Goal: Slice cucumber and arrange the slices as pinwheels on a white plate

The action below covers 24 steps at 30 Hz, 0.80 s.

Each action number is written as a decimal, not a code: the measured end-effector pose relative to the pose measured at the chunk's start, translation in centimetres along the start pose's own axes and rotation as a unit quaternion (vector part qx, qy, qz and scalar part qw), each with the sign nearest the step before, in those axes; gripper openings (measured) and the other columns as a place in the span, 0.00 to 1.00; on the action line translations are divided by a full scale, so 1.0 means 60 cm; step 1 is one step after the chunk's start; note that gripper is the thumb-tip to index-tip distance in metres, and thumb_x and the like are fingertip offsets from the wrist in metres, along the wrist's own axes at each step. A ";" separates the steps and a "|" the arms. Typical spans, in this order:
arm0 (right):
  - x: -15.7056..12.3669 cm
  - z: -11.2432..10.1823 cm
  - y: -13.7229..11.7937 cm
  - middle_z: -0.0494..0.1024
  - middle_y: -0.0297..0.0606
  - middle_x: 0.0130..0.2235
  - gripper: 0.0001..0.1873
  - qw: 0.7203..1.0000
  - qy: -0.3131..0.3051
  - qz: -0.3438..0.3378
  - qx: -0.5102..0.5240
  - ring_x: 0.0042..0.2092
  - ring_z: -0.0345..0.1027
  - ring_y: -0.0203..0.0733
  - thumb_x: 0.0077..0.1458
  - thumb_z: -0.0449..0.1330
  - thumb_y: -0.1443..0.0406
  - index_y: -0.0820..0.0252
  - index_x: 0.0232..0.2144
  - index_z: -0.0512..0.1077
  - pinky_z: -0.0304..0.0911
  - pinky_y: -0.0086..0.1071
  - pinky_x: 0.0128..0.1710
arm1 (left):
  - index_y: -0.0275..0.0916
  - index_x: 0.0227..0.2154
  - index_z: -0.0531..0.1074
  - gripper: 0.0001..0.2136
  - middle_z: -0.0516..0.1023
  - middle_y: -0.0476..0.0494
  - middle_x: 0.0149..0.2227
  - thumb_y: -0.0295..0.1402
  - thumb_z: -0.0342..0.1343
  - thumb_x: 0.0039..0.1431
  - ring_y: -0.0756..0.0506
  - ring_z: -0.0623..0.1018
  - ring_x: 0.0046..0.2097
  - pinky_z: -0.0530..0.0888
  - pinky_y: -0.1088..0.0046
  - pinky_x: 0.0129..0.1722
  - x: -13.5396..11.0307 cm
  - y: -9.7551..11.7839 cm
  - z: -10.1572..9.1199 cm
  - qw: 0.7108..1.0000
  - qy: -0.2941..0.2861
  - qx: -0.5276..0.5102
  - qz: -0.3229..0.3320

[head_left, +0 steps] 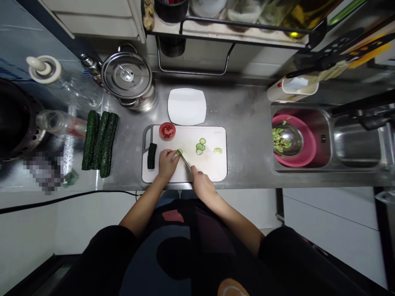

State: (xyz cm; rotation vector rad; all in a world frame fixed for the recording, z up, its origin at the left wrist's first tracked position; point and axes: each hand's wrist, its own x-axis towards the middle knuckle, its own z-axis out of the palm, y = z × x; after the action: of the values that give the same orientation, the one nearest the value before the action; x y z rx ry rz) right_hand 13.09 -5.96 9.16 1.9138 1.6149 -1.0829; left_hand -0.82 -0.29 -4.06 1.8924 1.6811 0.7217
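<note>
On the white cutting board (pixel 185 174), my left hand (pixel 167 165) is closed on a piece of cucumber (pixel 179 152), whose pale cut end shows past the fingertips. My right hand (pixel 203 183) grips a knife (pixel 186 162), its blade slanting up and left against that cut end. Several cucumber slices (pixel 200 146) lie to the right of the blade, with an end slice (pixel 218 150) farther right. A dark green cucumber chunk (pixel 151 156) rests left of my left hand. Above it sits a halved tomato-like red round (pixel 167 130), too small to name surely.
A white plate (pixel 187 106) stands behind the board. Whole cucumbers (pixel 104 144) lie at left, near a lidded steel pot (pixel 126 76) and glass bottles. At right, a pink basin (pixel 310 142) sits in the sink (pixel 327 160). A rack (pixel 247 31) with jars overhangs the counter.
</note>
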 end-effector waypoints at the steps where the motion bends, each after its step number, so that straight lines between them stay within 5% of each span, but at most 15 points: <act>1: 0.001 -0.002 -0.001 0.75 0.46 0.42 0.26 1.000 -0.003 0.000 0.003 0.46 0.72 0.44 0.59 0.42 0.77 0.59 0.57 0.58 0.64 0.31 0.42 | 0.41 0.39 0.77 0.08 0.73 0.44 0.37 0.30 0.60 0.55 0.45 0.73 0.42 0.72 0.67 0.46 0.000 0.001 -0.001 1.000 -0.004 0.001 -0.004; 15: -0.020 0.013 0.026 0.76 0.46 0.41 0.25 0.999 -0.036 0.008 0.021 0.45 0.72 0.44 0.57 0.43 0.77 0.60 0.56 0.59 0.61 0.29 0.39 | 0.40 0.40 0.75 0.09 0.73 0.42 0.38 0.30 0.58 0.55 0.42 0.72 0.43 0.70 0.64 0.48 0.013 0.012 -0.008 0.998 -0.042 0.022 -0.029; 24: -0.037 0.013 0.053 0.76 0.43 0.38 0.24 0.999 -0.030 0.029 0.027 0.40 0.72 0.43 0.55 0.46 0.78 0.61 0.53 0.60 0.55 0.27 0.32 | 0.39 0.27 0.69 0.02 0.72 0.41 0.33 0.29 0.57 0.53 0.41 0.72 0.40 0.70 0.61 0.45 0.043 0.031 0.004 0.996 -0.044 0.051 -0.063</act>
State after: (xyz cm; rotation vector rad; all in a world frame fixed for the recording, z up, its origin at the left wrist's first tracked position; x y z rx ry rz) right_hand 15.82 -8.74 9.87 1.9300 1.5034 -1.1598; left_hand 0.97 2.05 -2.82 1.8374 1.7932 0.5059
